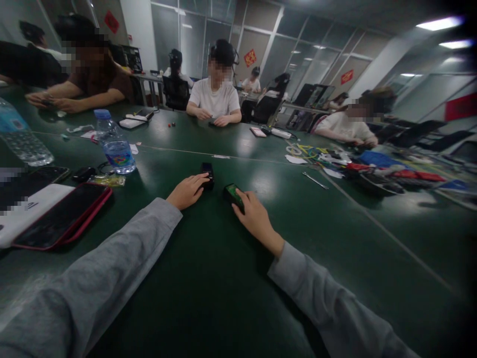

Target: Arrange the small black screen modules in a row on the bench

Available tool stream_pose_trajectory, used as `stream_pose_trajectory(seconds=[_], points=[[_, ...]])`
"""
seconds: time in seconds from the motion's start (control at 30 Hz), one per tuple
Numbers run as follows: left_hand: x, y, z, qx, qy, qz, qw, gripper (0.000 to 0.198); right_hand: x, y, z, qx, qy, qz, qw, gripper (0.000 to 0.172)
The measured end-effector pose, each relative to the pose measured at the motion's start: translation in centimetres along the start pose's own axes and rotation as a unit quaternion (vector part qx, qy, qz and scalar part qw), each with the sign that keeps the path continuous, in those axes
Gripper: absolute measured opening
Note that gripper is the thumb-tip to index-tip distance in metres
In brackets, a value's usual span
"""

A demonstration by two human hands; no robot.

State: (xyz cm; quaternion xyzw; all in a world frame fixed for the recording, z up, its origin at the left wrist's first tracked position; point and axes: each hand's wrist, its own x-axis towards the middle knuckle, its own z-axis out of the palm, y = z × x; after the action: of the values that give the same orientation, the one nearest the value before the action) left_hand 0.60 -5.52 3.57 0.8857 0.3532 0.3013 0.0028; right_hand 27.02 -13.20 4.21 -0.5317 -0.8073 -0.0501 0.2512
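Note:
My left hand (187, 191) rests on the dark green table (208, 268), its fingers curled onto a small black box-shaped device (207, 173). Just to its right, my right hand (254, 215) grips a small dark piece with a green circuit board face (232, 193), held low on the table. The two parts lie a few centimetres apart. Both my arms wear grey sleeves.
A phone in a red case (61, 215) and a white box (30, 211) lie at the left, with water bottles (114, 144) behind. A metal tool (315, 180) and coloured parts and cables (335, 159) sit at the right. Several people sit across the table.

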Motion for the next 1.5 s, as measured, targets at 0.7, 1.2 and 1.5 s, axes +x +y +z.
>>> stream_pose_trajectory(seconds=[0.7, 1.2, 1.5], points=[[-0.1, -0.2, 0.0, 0.018, -0.01, -0.006, 1.0, 0.041, 5.2, 5.6, 4.8, 0.155, 0.115, 0.216, 0.957, 0.044], [0.0, 0.1, -0.2, 0.028, -0.006, -0.001, 1.0, 0.04, 5.1, 4.1, 4.6, 0.181, 0.106, 0.164, 0.964, 0.053], [0.0, 0.1, -0.2, 0.031, -0.008, -0.004, 0.999, 0.04, 7.3, 3.4, 6.4, 0.206, 0.113, 0.265, 0.935, 0.048]])
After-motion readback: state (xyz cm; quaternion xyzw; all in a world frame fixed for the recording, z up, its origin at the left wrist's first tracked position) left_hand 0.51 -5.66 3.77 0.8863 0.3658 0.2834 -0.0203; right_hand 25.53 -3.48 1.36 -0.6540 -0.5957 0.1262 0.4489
